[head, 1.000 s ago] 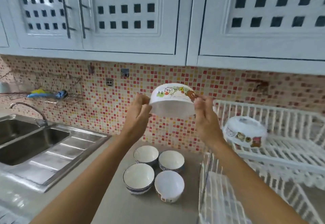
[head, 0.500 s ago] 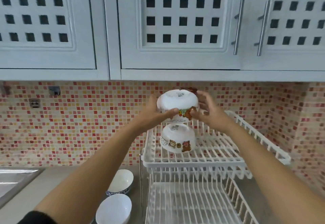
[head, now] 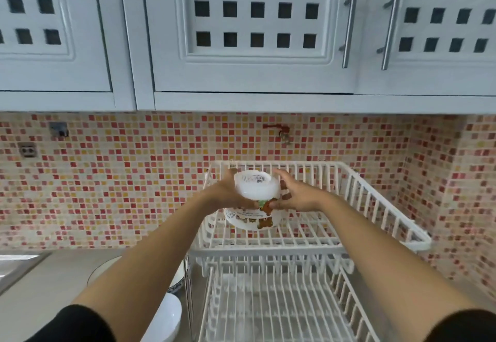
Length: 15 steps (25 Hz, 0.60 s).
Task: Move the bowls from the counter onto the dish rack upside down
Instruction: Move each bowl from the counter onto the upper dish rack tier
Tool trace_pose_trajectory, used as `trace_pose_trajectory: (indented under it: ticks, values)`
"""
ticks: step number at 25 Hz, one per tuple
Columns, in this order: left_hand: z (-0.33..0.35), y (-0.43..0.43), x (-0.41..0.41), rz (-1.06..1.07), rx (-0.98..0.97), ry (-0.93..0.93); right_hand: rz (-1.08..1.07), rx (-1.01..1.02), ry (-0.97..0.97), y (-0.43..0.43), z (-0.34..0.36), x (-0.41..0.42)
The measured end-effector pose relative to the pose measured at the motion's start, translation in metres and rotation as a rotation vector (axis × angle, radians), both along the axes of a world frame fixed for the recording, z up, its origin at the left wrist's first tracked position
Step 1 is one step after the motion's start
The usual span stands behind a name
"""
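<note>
Head view, item count, largest first?

— Wall cabinets: three lattice-front doors (head: 252, 27) visible, with two bar handles (head: 350, 19) at the right. Below them, one mosaic tile backsplash (head: 120, 180) in red, yellow and cream.

— Rack?

— One white wire dish rack (head: 375, 207) with two tiers. The upper tier carries the bowls; the lower tier (head: 273, 309) shows only bare wires.

— Counter contents?

— One grey counter (head: 48, 282). Two upright bowls are partly visible on it, just left of the rack: one with a dark rim line (head: 107, 269), largely hidden behind the left forearm, and one plain white bowl (head: 166, 317) at the lower edge.

— Bowls on the rack?

— Two cartoon-print bowls, both upside down. The lower bowl (head: 252, 220) rests on the upper tier wires. The upper bowl (head: 255, 186) sits directly over it, base up; whether the two are touching cannot be told.

— Hand state?

— Left hand (head: 228, 194) and right hand (head: 298, 196) are both clasped on the upper bowl, one on each side, thumbs (head: 249, 203) nearly meeting at its near rim. Two black sleeves (head: 75, 325) show at the bottom corners.
</note>
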<state>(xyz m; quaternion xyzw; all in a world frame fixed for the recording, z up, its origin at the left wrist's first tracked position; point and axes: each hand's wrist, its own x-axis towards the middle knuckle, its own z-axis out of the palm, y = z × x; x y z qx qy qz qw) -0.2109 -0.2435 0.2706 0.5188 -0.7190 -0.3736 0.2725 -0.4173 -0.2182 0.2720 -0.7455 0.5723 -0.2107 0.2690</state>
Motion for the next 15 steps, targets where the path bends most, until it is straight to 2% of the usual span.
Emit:
trace_pose_trajectory:
  ticks: [5, 7, 11, 15]
  values:
    - [-0.003, 0.006, -0.002, 0.016, 0.052, -0.062, -0.015, 0.099, 0.043, -0.005, 0.003, 0.003]
    - [0.011, 0.014, 0.001, 0.014, 0.026, -0.046, -0.015, 0.072, 0.088, 0.001, 0.015, 0.010]
    - [0.070, 0.041, 0.023, 0.058, -0.208, -0.087, 0.036, -0.150, 0.107, 0.020, 0.068, 0.048]
    - [0.117, 0.066, 0.076, 0.255, -0.330, -0.051, 0.070, -0.384, 0.062, 0.031, 0.114, 0.119]
